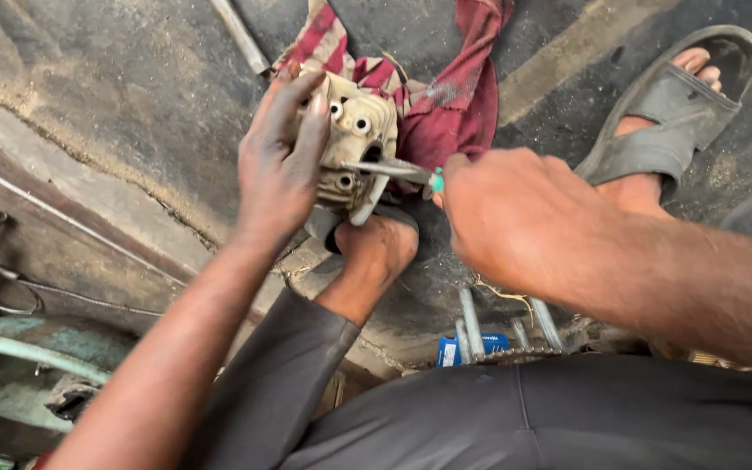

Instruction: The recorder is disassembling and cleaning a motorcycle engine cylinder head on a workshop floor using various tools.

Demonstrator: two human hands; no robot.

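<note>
Left hand (278,165) clamps the cylinder head (354,144) on the floor (115,96), over a red rag (454,104). Right hand (515,218) grips a tool (389,170), tip in a port. Risk: tip slips, jabs fingers; head rocks on rag.

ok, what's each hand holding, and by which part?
Left hand grips the metal engine part by its left side. Right hand holds a screwdriver by its green handle end.

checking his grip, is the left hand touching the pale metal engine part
Touching. The head view shows the left hand wrapped over the side of the pale metal engine part, its fingers pressed flat on the casting with no gap.
</note>
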